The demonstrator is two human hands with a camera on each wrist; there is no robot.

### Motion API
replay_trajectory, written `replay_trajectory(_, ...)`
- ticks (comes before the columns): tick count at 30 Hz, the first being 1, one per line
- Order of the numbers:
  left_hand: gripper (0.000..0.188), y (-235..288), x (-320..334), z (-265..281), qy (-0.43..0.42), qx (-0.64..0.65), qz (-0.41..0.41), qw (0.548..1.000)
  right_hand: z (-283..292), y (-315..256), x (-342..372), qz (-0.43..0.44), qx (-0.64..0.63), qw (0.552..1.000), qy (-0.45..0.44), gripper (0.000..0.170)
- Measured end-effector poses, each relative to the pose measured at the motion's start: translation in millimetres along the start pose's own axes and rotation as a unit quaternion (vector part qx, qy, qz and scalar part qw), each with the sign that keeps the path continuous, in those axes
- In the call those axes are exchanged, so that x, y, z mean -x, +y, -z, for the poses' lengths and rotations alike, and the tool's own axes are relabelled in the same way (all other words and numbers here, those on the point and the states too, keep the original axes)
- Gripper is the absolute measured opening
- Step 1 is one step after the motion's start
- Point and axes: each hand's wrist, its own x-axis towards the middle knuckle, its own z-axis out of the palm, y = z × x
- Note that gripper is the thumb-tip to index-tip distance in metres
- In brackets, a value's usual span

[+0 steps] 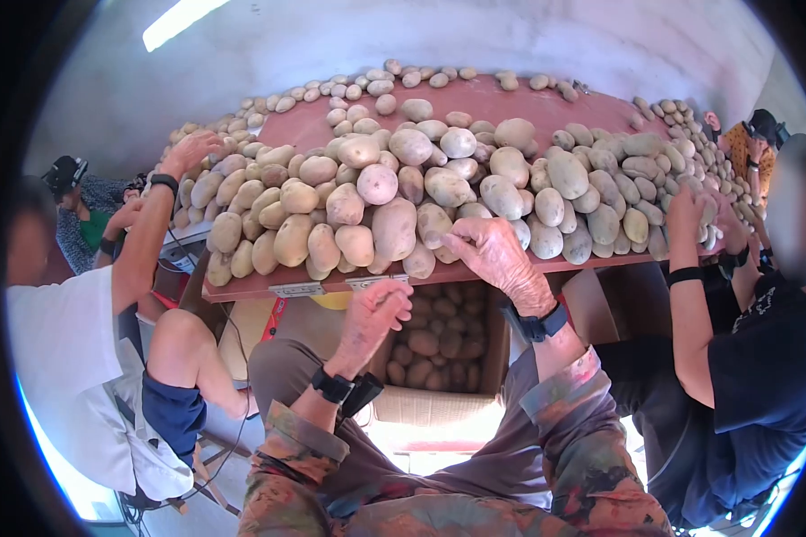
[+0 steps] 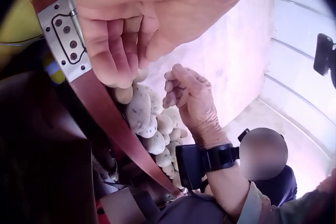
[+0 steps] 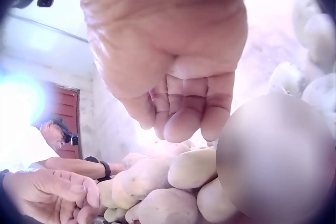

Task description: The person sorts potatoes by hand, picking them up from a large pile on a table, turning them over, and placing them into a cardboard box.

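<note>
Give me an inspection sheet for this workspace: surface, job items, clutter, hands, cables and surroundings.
Surface: red table with metal hinges on its near edge.
Job items: potatoes heaped along the near side, more scattered at the back; others in a cardboard box below the near edge.
Clutter: yellow item under the near edge, mostly hidden.
Hands: left at the near edge, fingers loosely curled, holding nothing; right over the front potatoes, no potato seen in its grasp, contact unclear.
Cables: thin dark cable hanging at the left.
Surroundings: pale wall behind; people seated on both sides.
</note>
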Motion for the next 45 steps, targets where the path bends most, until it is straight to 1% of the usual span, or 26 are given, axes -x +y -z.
replay_trajectory(1,0.02,-4,6,-6,0.002,0.0,0.009,1.0,1,-2,3,-0.01,0.004,1.0,-0.002,0.017)
replay_trajectory(4,0.02,-13,17,-15,0.0,-0.025,0.023,0.999,-3,-1,8,0.028,0.025,0.999,0.009,0.016)
replay_trajectory(6,0.02,-19,23,-18,0.002,-0.033,0.02,0.999,-1,0,10,0.03,0.025,0.999,0.015,0.016)
replay_trajectory(9,0.018,-23,31,-22,-0.026,-0.016,0.057,0.998,3,5,11,0.001,0.074,0.997,-0.018,0.019)
replay_trajectory(10,0.018,-23,33,-23,-0.024,-0.022,0.054,0.998,4,7,11,0.004,0.071,0.997,-0.013,0.019)
replay_trajectory(12,0.017,-24,37,-28,-0.047,-0.037,0.091,0.994,5,12,13,-0.024,0.104,0.993,-0.041,0.02)
replay_trajectory(16,0.017,-27,34,-35,-0.066,-0.036,0.077,0.994,3,22,16,-0.022,0.113,0.992,-0.049,0.019)
replay_trajectory(17,0.017,-26,35,-37,-0.068,-0.037,0.079,0.994,3,22,16,-0.026,0.115,0.991,-0.064,0.018)
replay_trajectory(18,0.017,-25,34,-39,-0.067,-0.065,0.076,0.993,3,21,17,-0.03,0.118,0.989,-0.079,0.017)
replay_trajectory(19,0.016,-24,32,-41,-0.067,-0.092,0.072,0.991,2,23,17,-0.033,0.119,0.989,-0.077,0.017)
replay_trajectory(20,0.016,-23,29,-41,-0.071,-0.092,0.072,0.991,-1,27,17,-0.017,0.123,0.99,-0.067,0.018)
replay_trajectory(22,0.015,-20,22,-39,-0.068,-0.147,-0.014,0.987,-4,28,18,-0.004,0.126,0.99,-0.058,0.02)
replay_trajectory(23,0.015,-16,18,-37,-0.07,-0.148,-0.013,0.986,-5,28,18,-0.004,0.131,0.99,-0.049,0.019)
replay_trajectory(25,0.012,1,8,-32,-0.043,-0.176,-0.076,0.981,-8,28,17,-0.006,0.135,0.99,-0.039,0.017)
replay_trajectory(26,0.012,9,3,-29,-0.045,-0.176,-0.074,0.981,-9,28,16,0.002,0.134,0.991,-0.031,0.016)
replay_trajectory(27,0.012,19,-2,-27,0.006,-0.247,-0.152,0.957,-10,27,16,0.01,0.132,0.991,-0.023,0.017)
replay_trajectory(28,0.011,27,-7,-26,0.056,-0.315,-0.229,0.919,-13,23,15,0.008,0.133,0.991,-0.024,0.017)
replay_trajectory(29,0.011,36,-12,-24,0.055,-0.313,-0.227,0.92,-15,19,14,0.027,0.133,0.991,0.013,0.021)
replay_trajectory(30,0.012,45,-17,-23,0.092,-0.355,-0.274,0.889,-17,15,13,0.046,0.132,0.989,0.049,0.025)
replay_trajectory(31,0.014,52,-21,-22,0.129,-0.395,-0.32,0.852,-17,12,11,0.045,0.133,0.989,0.048,0.025)
replay_trajectory(33,0.017,61,-28,-19,0.133,-0.406,-0.319,0.846,-18,9,7,0.101,0.151,0.981,0.062,0.033)
replay_trajectory(37,0.023,52,-34,-16,0.153,-0.427,-0.316,0.833,-27,10,1,0.112,0.158,0.979,0.068,0.038)
replay_trajectory(39,0.022,42,-33,-16,0.15,-0.424,-0.331,0.83,-29,11,-3,0.122,0.164,0.978,0.036,0.041)
replay_trajectory(40,0.021,39,-33,-16,0.145,-0.42,-0.347,0.826,-33,12,-5,0.122,0.163,0.978,0.034,0.041)
replay_trajectory(43,0.022,36,-29,-16,0.148,-0.4,-0.35,0.834,-42,14,-7,0.13,0.178,0.975,0.041,0.041)
replay_trajectory(45,0.022,36,-28,-14,0.154,-0.395,-0.352,0.834,-45,14,-9,0.16,0.189,0.966,0.071,0.037)
